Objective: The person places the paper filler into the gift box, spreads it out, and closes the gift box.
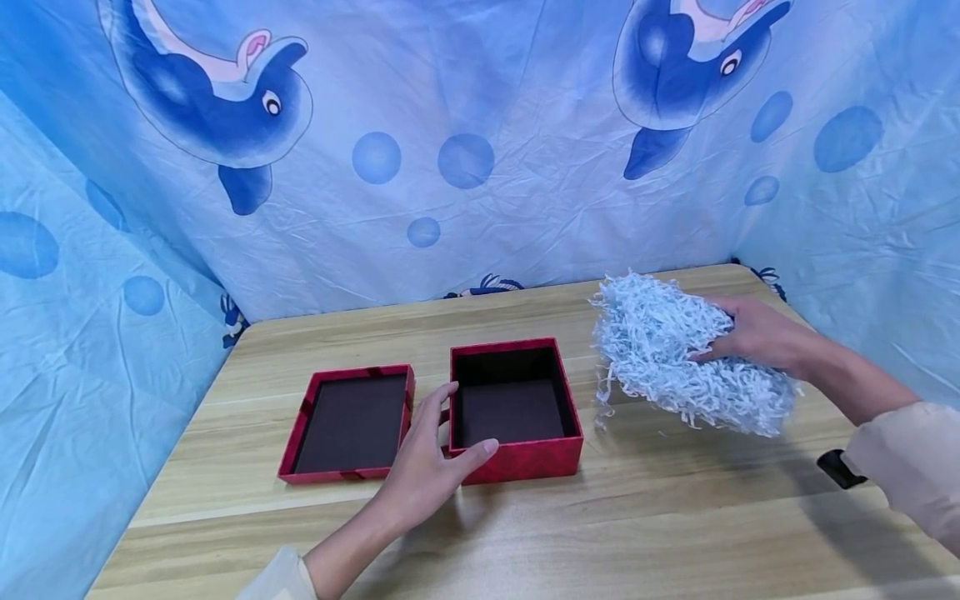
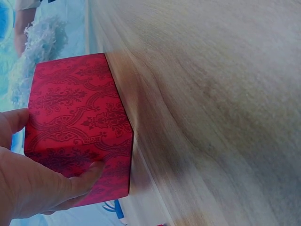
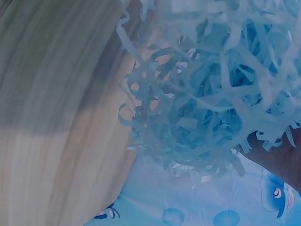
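An open red box [image 1: 517, 462] with a dark inside stands on the table in the head view. My left hand [image 1: 423, 467] holds its near left corner, thumb at the front rim and fingers along the left side. The left wrist view shows the box's dark damask pattern [image 2: 70, 103] close up, the hand [image 2: 37, 183] against two of its walls. To the right, my right hand [image 1: 761, 333] grips a big fluffy bundle of pale blue shredded paper [image 1: 660, 333], raised over the table. Loose strands of the paper [image 3: 188, 108] fill much of the right wrist view, hiding most fingers.
Left of the box lies its red lid [image 1: 352, 425], inside facing up. A small black object [image 1: 840, 468] sits by the right sleeve. Blue dolphin-print cloth [image 1: 487, 225] hangs behind and beside the wood-grain table [image 1: 637, 533].
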